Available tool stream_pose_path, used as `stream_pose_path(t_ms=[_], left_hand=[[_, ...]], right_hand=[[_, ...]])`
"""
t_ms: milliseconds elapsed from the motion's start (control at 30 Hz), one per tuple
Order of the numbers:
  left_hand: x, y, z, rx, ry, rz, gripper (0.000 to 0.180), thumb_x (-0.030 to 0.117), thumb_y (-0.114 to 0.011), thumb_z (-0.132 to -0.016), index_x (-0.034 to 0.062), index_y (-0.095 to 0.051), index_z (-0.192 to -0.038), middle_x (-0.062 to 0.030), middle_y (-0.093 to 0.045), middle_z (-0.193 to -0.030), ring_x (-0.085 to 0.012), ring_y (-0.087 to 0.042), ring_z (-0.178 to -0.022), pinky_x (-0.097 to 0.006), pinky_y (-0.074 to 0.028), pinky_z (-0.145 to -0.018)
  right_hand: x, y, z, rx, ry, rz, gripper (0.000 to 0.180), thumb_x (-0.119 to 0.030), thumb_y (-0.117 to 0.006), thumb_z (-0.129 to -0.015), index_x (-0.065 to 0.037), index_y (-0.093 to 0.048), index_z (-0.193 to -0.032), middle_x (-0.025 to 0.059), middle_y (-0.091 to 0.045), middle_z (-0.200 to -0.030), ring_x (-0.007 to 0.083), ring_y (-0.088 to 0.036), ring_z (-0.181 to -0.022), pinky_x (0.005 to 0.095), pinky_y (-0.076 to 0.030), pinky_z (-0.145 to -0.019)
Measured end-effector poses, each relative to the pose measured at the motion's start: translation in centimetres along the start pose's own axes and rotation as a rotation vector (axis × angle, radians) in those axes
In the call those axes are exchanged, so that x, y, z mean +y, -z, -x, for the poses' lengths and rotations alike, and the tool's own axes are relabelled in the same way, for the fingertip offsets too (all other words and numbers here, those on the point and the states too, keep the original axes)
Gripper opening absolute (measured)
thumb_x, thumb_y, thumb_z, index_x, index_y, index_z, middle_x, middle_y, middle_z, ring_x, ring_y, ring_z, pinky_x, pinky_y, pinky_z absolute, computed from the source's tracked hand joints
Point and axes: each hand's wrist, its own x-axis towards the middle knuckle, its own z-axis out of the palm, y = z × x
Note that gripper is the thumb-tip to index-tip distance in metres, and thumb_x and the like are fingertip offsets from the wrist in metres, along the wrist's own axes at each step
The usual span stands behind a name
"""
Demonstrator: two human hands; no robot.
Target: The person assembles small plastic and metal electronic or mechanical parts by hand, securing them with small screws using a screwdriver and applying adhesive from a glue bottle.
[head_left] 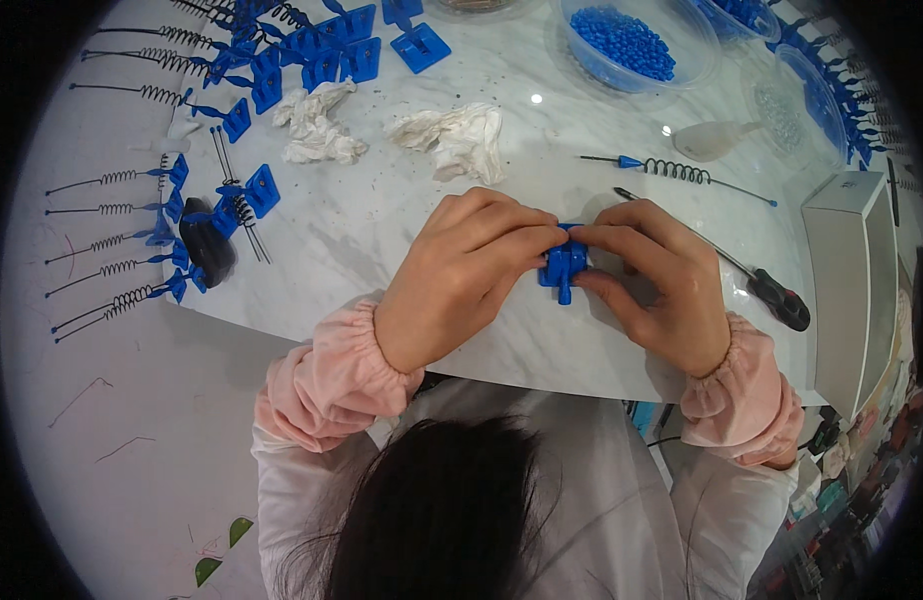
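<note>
Between my hands, near the front edge of the table, is a small blue plastic piece [564,270] with a square base and a short stem toward me. My left hand [457,275] closes its fingertips on the piece's left and upper edge. From the other side my right hand [667,280] pinches it with thumb and forefinger. Fingers cover part of its top. Just beyond my right hand lies a black spring on a thin rod with a blue cone [679,172]. A screwdriver [779,298] rests right of that hand, its shaft slanting behind the knuckles.
Crumpled tissues [452,138] lie behind my hands. Blue bases with spring rods [327,45] crowd the far left; several rods overhang the left edge near a black object [208,243]. A clear bowl of blue beads [622,45], a squeeze bottle [717,140] and a white box [850,270] stand right.
</note>
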Motion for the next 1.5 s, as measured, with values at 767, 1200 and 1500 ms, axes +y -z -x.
stream_pose_path(t_ms=[767,1200,1500], left_hand=[[1.0,-1.3,0.4,0.109,0.047,-0.065,0.026,-0.007,-0.078,-0.072,0.0018,-0.070,-0.095,-0.0099,-0.067,-0.092,-0.0266,-0.064,-0.083,-0.033,-0.051,-0.071],[1.2,-0.5,-0.3,0.007,0.112,-0.006,0.023,-0.006,-0.075,-0.075,0.0008,-0.066,-0.095,-0.0121,-0.064,-0.090,-0.0290,-0.063,-0.085,-0.034,-0.051,-0.074],[1.9,-0.2,-0.5,0.004,0.083,0.011,0.045,-0.002,-0.079,-0.072,0.0031,-0.068,-0.115,-0.0132,-0.066,-0.117,-0.0331,-0.061,-0.106,-0.037,-0.050,-0.090]], right_hand=[[0.3,-0.6,0.5,0.100,0.042,0.005,0.030,-0.007,-0.079,-0.072,-0.009,-0.071,-0.102,0.0050,-0.067,-0.102,0.0258,-0.068,-0.085,0.0351,-0.055,-0.069],[0.4,-0.6,0.6,0.094,0.038,0.009,0.031,-0.007,-0.079,-0.072,-0.009,-0.069,-0.101,0.0057,-0.066,-0.101,0.0268,-0.067,-0.084,0.0355,-0.054,-0.070],[-0.7,5.0,1.8,0.100,-0.035,0.405,0.037,-0.006,-0.077,-0.073,-0.006,-0.067,-0.108,0.0100,-0.066,-0.107,0.0328,-0.065,-0.095,0.0395,-0.054,-0.077]])
